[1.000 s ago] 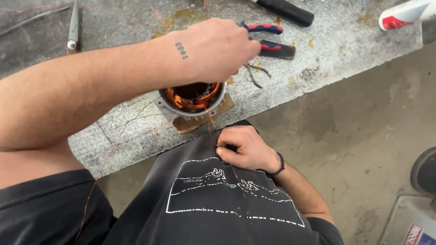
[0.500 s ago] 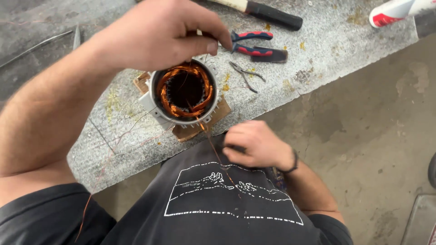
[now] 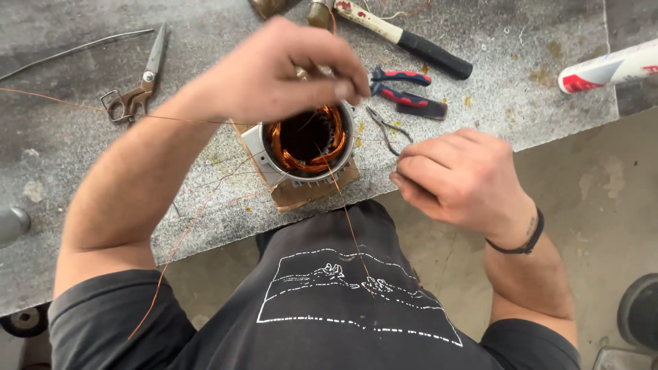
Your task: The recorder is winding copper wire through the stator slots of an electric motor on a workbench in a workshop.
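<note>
A grey metal motor stator (image 3: 307,147) with copper windings stands on a small wooden block (image 3: 312,192) at the front edge of a grey stone bench (image 3: 205,41). My left hand (image 3: 274,72) hovers over its top rim, fingers pinched on a thin copper wire (image 3: 346,219) that runs out of the bore and down over my black shirt. My right hand (image 3: 462,178) is to the right of the stator, just off the bench edge, fingers curled together; whether it grips the wire I cannot tell.
Scissors (image 3: 140,85) lie at the back left. Red-and-blue pliers (image 3: 404,92), small tweezers (image 3: 384,127) and a black-handled tool (image 3: 411,41) lie behind the stator. A white-and-red tube (image 3: 606,68) sits at the right. More copper wire (image 3: 178,253) trails left. Concrete floor lies below.
My view has moved closer. My right hand rose from my shirt to beside the stator. My left hand lifted, pinching the wire above the bore.
</note>
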